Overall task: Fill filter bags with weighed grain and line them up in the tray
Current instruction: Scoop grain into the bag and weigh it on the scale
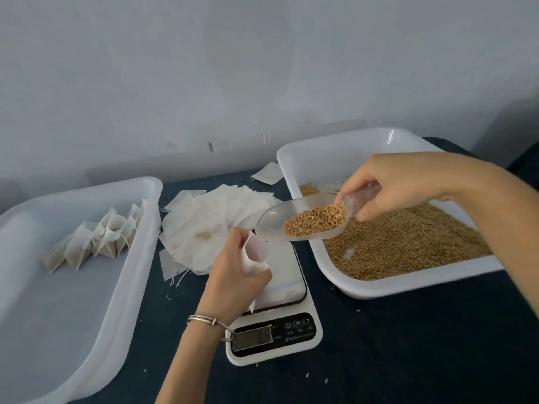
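Left hand (233, 275), w/ a silver bangle (208, 320) on the wrist, is sitting nearest the lens, fingers curled round an empty filter bag (256, 255) and holding its mouth open & pointing up. It's hovering over the white platform of the scale (280, 290); can't tell if bag or hand is touching the platform. Scale display is lit but digits are too blurry to read.

Right hand (399, 185) is coming in from the right, fingers pinching the handle of a clear plastic scoop (303, 218). Scoop is being held tilted, its front lip just beside the bag mouth, above and to the right of it. A heap of grain (316, 220) is sitting in the rear part of the scoop, near the handle.

Outward from the hands: a loose pile of empty filter bags (204, 225) is lying on the desk (408, 345) just beyond the scale, strings trailing, w/ one more bag further back near the wall. On the right, a white tray (364, 290) is holding bulk grain (408, 243), spread mostly over its near half. On the left, another white tray (128, 275) is holding a row of filled bags (99, 237) standing upright, leaning on each other along its far right side. A few stray grains are lying on the dark desk cover.
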`<state>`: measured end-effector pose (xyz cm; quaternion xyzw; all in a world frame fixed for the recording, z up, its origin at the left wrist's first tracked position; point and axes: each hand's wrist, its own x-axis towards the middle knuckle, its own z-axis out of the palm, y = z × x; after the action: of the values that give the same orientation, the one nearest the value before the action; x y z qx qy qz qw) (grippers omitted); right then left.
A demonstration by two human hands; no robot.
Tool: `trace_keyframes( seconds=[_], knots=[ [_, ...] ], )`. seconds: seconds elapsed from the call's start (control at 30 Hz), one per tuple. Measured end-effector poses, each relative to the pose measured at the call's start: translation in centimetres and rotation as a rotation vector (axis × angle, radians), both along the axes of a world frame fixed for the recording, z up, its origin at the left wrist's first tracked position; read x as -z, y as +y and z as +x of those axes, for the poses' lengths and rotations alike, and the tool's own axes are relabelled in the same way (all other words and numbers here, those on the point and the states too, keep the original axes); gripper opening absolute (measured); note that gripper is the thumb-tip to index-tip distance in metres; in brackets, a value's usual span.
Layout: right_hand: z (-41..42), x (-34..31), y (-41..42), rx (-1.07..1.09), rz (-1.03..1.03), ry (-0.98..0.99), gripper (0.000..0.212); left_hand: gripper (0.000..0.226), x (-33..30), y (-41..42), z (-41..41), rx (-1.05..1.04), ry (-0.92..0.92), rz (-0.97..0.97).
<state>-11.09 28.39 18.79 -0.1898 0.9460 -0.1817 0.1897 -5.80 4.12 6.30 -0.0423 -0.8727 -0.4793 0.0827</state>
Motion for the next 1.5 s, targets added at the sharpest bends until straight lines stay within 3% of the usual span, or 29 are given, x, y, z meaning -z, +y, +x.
trace_keyframes(
  seconds=[0.57,0.7,0.9,1.17,1.33,1.5],
  knots=[
    [0.6,-2.9,-4.4,-0.102,0.390,0.120,0.038,0.033,0.2,0.7,-0.1,0.004,-0.023,-0.029],
    [0.8,-3.4,-5.7,-0.129,0.490,0.124,0.031,0.033,0.3,0.9,-0.1,0.000,-0.023,0.013],
    [0.9,-3.9,-6.7,-0.161,0.518,0.150,0.021,0.027,0.5,1.1,-0.1,-0.030,-0.020,0.028],
    [1.8,-4.9,-8.3,-0.143,0.578,0.187,0.039,0.028,0.6,1.4,0.1,-0.043,0.008,0.009],
    [2.3,-5.3,-9.6,-0.136,0.672,0.307,0.037,0.030,0.7,1.3,0.3,-0.040,-0.002,0.056],
    [2.7,-5.1,-10.4,-0.153,0.554,0.459,0.031,0.032,0.9,1.2,0.3,-0.053,0.004,0.103]
  ],
)
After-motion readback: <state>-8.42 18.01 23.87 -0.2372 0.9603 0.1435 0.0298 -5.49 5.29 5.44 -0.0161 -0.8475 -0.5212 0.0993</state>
